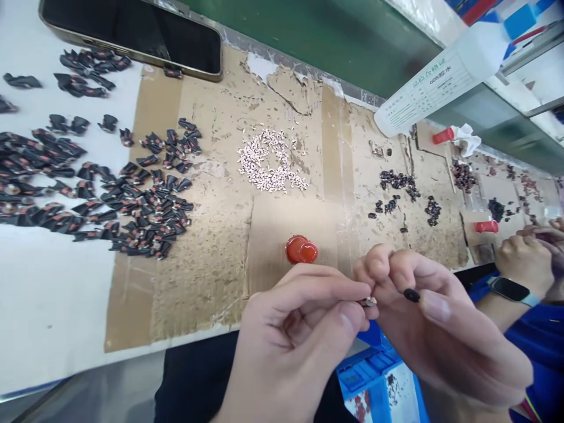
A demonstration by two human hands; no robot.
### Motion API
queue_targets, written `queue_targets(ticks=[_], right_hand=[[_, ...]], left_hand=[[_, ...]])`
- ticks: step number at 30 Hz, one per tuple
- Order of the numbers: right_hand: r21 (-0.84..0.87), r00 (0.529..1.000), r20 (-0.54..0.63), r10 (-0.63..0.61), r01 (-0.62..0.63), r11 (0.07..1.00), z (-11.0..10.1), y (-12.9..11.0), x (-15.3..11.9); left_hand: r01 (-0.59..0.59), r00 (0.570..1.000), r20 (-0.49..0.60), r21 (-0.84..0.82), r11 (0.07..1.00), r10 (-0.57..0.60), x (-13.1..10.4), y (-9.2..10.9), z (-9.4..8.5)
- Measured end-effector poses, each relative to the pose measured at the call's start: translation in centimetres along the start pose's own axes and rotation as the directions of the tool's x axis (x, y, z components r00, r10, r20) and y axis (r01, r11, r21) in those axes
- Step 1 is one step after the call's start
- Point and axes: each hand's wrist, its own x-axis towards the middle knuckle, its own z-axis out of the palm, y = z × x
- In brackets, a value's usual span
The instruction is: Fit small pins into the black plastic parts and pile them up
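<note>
My left hand (304, 329) pinches a tiny part (369, 302) between thumb and forefinger; a pale tip and a dark bit of it show, the rest is hidden by the fingers. Close beside it, my right hand (449, 323) grips a small black oval piece (411, 295) between thumb and forefinger. The two pieces are apart. Just beyond my hands stands a small red cup (301, 249). Farther off on the cardboard (211, 264) lies a ring-shaped heap of tiny pale pink pieces (264, 161). Dark oval pieces (396, 179) are scattered to the right.
Many black folded pieces with orange marks (150, 205) cover the left side. A phone (132, 35) lies at the back left. A white bottle (445, 76) leans at the back right. Another person's hand with a watch (515, 288) is at the right. Blue bins (374, 376) sit below.
</note>
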Motion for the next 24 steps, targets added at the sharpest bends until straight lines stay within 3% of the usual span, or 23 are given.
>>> queue_targets(ticks=[9,17,20,24], right_hand=[[-0.057,0.999,-0.035,-0.015,0.013,0.998,0.9,-0.4,0.3],[-0.065,0.997,-0.033,-0.066,0.064,0.996,0.7,0.8,-0.4],[-0.251,0.981,-0.092,-0.174,0.146,0.957,0.7,1.3,-0.5],[-0.590,0.924,-0.055,-0.379,0.276,0.759,1.3,2.1,0.2]], left_hand=[[-0.008,0.998,-0.055,0.064,0.998,0.012,-0.1,-0.1,0.0],[-0.038,0.998,-0.040,0.135,0.990,0.044,-0.3,0.3,-0.5],[-0.110,0.976,-0.139,0.357,0.927,0.169,-0.8,0.8,-1.8],[-0.148,0.908,-0.225,0.617,0.773,0.354,-1.2,0.9,-3.6]])
